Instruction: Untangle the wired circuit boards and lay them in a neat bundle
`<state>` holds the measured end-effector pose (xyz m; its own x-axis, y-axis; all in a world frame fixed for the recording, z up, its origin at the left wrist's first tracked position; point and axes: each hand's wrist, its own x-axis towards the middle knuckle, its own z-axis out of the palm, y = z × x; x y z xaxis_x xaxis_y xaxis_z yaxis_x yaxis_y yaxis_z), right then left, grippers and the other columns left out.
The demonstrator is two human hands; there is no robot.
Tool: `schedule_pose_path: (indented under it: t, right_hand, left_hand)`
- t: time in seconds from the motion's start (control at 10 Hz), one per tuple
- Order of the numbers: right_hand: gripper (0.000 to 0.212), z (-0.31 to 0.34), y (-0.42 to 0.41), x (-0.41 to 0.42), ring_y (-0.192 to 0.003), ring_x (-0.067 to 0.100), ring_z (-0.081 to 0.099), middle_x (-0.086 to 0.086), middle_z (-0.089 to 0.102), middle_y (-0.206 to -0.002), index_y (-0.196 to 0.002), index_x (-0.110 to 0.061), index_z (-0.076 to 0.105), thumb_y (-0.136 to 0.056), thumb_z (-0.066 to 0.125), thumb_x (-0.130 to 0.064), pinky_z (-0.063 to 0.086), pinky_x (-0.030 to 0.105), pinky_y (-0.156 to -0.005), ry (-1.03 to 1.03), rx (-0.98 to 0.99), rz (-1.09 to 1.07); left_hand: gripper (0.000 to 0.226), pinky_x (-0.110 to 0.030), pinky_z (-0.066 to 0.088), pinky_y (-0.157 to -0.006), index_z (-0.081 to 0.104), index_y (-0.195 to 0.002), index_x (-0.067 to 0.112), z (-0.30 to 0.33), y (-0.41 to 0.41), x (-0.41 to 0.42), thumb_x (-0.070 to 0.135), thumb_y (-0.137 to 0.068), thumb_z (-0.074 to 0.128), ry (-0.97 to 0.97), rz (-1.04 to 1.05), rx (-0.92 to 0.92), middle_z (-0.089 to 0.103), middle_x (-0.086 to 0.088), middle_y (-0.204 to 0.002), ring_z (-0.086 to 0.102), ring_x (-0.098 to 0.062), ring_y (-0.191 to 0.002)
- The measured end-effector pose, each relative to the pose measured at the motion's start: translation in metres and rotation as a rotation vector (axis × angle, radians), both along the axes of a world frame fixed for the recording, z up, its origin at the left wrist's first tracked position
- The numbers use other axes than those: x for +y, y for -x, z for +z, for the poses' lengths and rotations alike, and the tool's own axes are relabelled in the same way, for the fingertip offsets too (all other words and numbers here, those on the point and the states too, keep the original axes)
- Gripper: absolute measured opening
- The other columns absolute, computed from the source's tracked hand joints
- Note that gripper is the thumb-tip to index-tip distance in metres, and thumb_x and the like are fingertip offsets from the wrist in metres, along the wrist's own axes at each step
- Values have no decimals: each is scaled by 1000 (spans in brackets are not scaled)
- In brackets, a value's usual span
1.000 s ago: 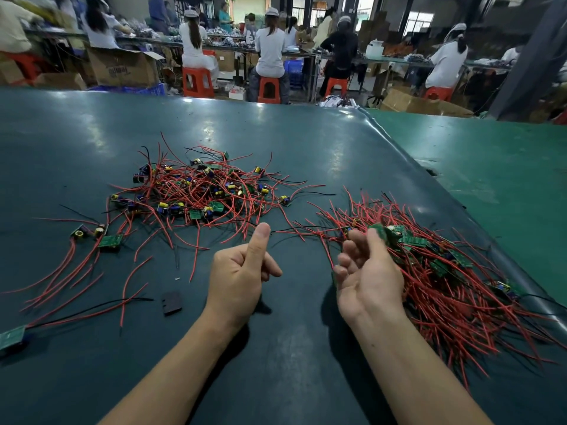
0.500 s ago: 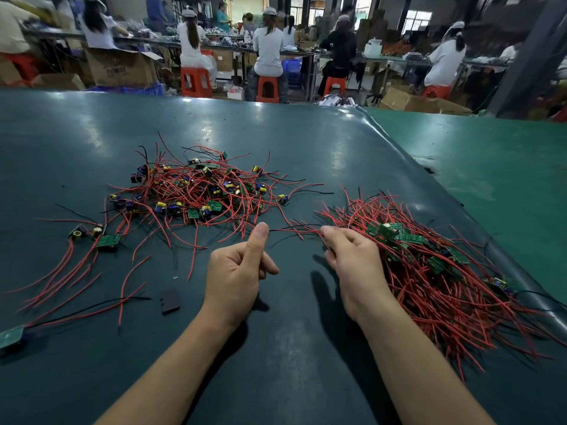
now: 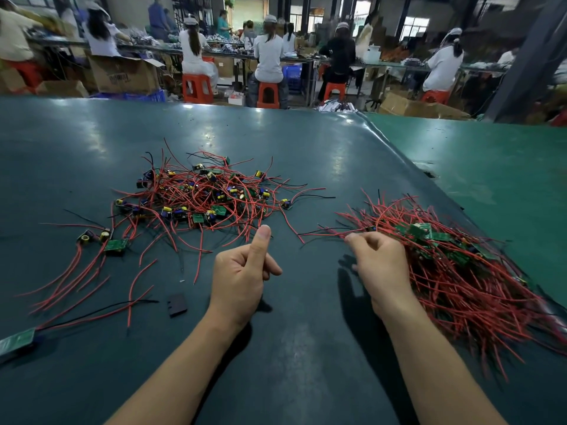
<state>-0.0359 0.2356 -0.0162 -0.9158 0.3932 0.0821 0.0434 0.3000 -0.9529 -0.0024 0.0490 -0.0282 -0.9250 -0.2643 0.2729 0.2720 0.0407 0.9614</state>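
Item: your right hand (image 3: 379,265), changed since a second ago. It was then turned palm-up above the near edge of the sorted bundle (image 3: 460,271) with a green board at the fingertips; it has since rolled over, knuckles up, and the board is no longer in it, so that piece has most likely joined the bundle. The hand now sits at the bundle's left edge, fingers curled and reaching toward the red wire ends that stick out there; whether it pinches one or merely touches them cannot be told. Item: your left hand (image 3: 242,271), unchanged across the same second. It rests on the table mat (image 3: 92,133) between the two heaps, fingers folded loosely into the palm, thumb raised and pointing away from you, holding nothing. Item: tangled pile (image 3: 202,194), red leads with small boards and yellow and blue components, lying beyond the left hand, apart from both hands. Item: stray boards with long leads (image 3: 115,245), spread to the left of that pile, with one more green board (image 3: 17,340) at the near left edge. Item: small dark flat piece (image 3: 177,305), loose on the mat near your left wrist. Assessment: one piece done; much of the tangle remains, and the next board must come from the pile on the left.
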Motion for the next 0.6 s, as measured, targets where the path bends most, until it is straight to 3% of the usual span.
schedule_pose_path:
  t: [0.1,0.2,0.3,0.4,0.5,0.6]
  right_hand:
    - [20,-2,-7,-15,-70,8,65,-7,68,-66,-72,-14,69,-88,64,-25,55,28,-71,-118,55,74]
    - [16,-4,-11,-22,-78,0,63,-11,71,-79,-80,-18,72,-89,65,-29,43,16,-69,-373,47,179]
    - [20,-13,-8,-20,-110,18,57,2,68,-110,-99,-12,73,-91,63,-28,37,22,-89,-570,-13,272]
    - [23,-16,-2,-19,-125,25,47,10,61,-123,-107,-7,71,-93,62,-22,31,31,-108,-607,36,217]
    - [14,-11,0,-15,-109,25,57,7,67,-105,-98,-7,72,-92,61,-13,38,27,-97,-489,242,42]
    - [11,4,-12,-19,-84,13,64,-5,70,-87,-91,-19,71,-94,61,-17,45,24,-76,-260,321,78]
  left_hand:
    - [62,-15,35,-46,63,-43,11,0,0,2,53,-88,51,17,-9,7,49,-6,-42,43,-10,-42]
    - [62,-16,35,-46,63,-43,9,1,0,1,50,-88,51,12,-3,8,48,-7,-42,43,-10,-42]
    - [62,-18,34,-46,63,-43,10,0,1,2,51,-87,51,17,-4,9,48,-11,-43,43,-12,-42]
    - [60,-18,35,-46,63,-42,13,1,0,3,51,-87,51,21,-5,8,48,-9,-42,43,-12,-41]
    - [60,-18,35,-46,63,-41,14,1,-1,2,50,-87,51,28,-11,16,49,-9,-42,44,-11,-42]
    - [60,-18,35,-46,63,-42,12,3,-2,4,51,-87,51,32,-16,11,47,-6,-40,43,-11,-41]
